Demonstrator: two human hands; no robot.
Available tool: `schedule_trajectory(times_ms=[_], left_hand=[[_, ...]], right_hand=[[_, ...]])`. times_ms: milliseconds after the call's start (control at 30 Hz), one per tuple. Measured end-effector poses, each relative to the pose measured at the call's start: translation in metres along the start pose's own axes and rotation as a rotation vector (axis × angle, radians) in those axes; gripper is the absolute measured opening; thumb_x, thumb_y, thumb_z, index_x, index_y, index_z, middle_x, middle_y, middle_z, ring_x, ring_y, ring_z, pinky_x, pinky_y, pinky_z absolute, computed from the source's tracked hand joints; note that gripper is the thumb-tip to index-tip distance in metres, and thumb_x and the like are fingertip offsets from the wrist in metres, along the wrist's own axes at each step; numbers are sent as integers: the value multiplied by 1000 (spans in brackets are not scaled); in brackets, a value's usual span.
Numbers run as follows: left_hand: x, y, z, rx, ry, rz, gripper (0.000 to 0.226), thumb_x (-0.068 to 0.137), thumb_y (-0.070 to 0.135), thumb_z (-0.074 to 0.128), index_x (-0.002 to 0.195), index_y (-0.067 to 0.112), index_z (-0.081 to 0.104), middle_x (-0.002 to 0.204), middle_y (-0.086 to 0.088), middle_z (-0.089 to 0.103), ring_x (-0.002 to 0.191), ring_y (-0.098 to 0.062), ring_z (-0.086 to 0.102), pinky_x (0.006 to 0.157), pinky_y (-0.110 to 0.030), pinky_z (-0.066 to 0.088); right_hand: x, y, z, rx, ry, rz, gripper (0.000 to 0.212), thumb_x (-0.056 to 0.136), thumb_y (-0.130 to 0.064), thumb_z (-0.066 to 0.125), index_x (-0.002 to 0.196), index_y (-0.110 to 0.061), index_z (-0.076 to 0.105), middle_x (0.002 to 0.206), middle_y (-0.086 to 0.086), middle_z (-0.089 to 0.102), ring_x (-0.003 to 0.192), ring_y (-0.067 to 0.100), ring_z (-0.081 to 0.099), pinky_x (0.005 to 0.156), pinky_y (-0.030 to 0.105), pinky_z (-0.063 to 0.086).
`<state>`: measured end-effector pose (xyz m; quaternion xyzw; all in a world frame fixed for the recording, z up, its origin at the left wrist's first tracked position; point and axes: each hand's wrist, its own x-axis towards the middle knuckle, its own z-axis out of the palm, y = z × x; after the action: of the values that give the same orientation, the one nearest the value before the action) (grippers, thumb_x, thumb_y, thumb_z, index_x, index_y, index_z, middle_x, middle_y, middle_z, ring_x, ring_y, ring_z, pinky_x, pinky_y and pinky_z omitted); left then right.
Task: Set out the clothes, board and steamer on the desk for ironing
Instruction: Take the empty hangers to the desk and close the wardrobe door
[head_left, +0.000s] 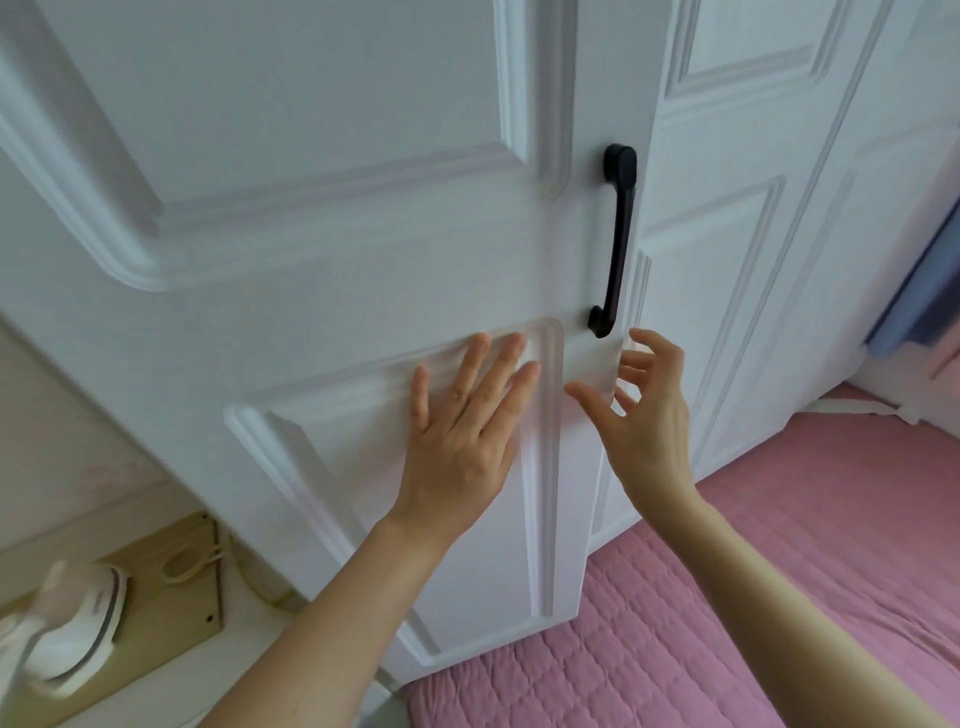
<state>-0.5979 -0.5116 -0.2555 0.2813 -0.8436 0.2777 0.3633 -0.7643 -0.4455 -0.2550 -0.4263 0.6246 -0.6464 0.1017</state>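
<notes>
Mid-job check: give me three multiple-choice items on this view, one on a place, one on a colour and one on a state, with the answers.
1. Where does the steamer stand?
A) on the pink bedspread
B) on the wooden board
C) on a chair

2. What colour is the handle on the wardrobe door?
A) white
B) gold
C) black

3. What is the left hand doing?
A) lying flat on the door
B) gripping the handle
C) lifting the steamer

Answers:
1 B, it sits on the board at lower left.
2 C, the bar is dark against the white door.
3 A, its fingers lie straight on the lower panel.
</notes>
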Motion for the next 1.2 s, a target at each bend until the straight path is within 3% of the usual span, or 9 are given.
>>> schedule_trajectory(times_ms=[133, 267, 333, 400, 467, 600, 967, 1100, 1200], left_hand=[[-6, -18, -8, 45, 42, -42, 53, 90, 5, 54, 141, 18, 48, 154, -1, 31, 147, -23, 16, 112, -62, 0], [-11, -43, -18, 186, 98, -59, 55, 92, 26, 60, 144, 20, 42, 155, 4, 27, 147, -20, 14, 110, -63, 1], [-12, -51, -18, 232, 99, -35, 58, 92, 35, 60, 145, 22, 40, 155, 5, 26, 147, -18, 13, 111, -62, 0], [-12, -53, -15, 256, 100, -29, 59, 93, 38, 59, 146, 23, 39, 155, 6, 26, 148, -17, 13, 111, -62, 0], [-12, -52, -10, 276, 111, -39, 59, 93, 40, 58, 146, 24, 38, 155, 6, 27, 147, -17, 13, 111, -62, 3], [-10, -53, -3, 319, 119, -60, 59, 94, 40, 56, 147, 24, 36, 155, 4, 29, 146, -18, 18, 110, -63, 9], [-6, -62, 21, 446, 156, -59, 59, 95, 43, 51, 148, 22, 35, 155, 4, 29, 146, -21, 21, 111, -62, 7], [-6, -64, 25, 471, 168, -46, 60, 94, 44, 51, 148, 22, 36, 155, 4, 28, 146, -21, 20, 113, -60, 5], [-6, -65, 26, 477, 163, -39, 62, 93, 44, 51, 148, 21, 35, 156, 3, 26, 146, -22, 18, 114, -58, 7]], right_hand=[[0, 1, 7, -177, 19, -208, 62, 84, -16, 73, 130, -28, 34, 126, -8, 44, 115, 9, 50, 91, 32, 50], [-3, -1, 11, -519, 88, -426, 64, 83, -17, 74, 136, -11, 37, 142, 16, 38, 124, 27, 45, 68, 36, 55], [-4, -1, 14, -569, 112, -469, 64, 86, -25, 71, 137, -2, 40, 146, 19, 35, 131, 28, 40, 83, 39, 54], [-6, 2, 19, -596, 87, -478, 70, 90, -34, 65, 141, 2, 33, 152, 22, 26, 140, 31, 31, 104, 39, 42], [-10, 5, 28, -596, -4, -482, 77, 92, -39, 60, 147, -1, 23, 156, 25, 10, 146, 35, 15, 113, 43, 31], [-7, 12, 50, -608, -135, -505, 77, 94, -51, 49, 152, -11, 16, 154, 32, -3, 145, 43, -6, 117, 54, 16], [33, 44, 84, -628, -84, -655, 77, 93, -61, 33, 149, -10, 16, 149, 39, 4, 142, 50, -4, 119, 50, 0], [38, 51, 94, -630, -66, -661, 82, 91, -64, 27, 152, -18, -1, 149, 37, -2, 141, 51, -5, 118, 51, -3], [41, 57, 97, -653, -65, -659, 83, 90, -68, 22, 151, -23, -11, 153, 27, -19, 142, 47, -11, 117, 50, -6]])
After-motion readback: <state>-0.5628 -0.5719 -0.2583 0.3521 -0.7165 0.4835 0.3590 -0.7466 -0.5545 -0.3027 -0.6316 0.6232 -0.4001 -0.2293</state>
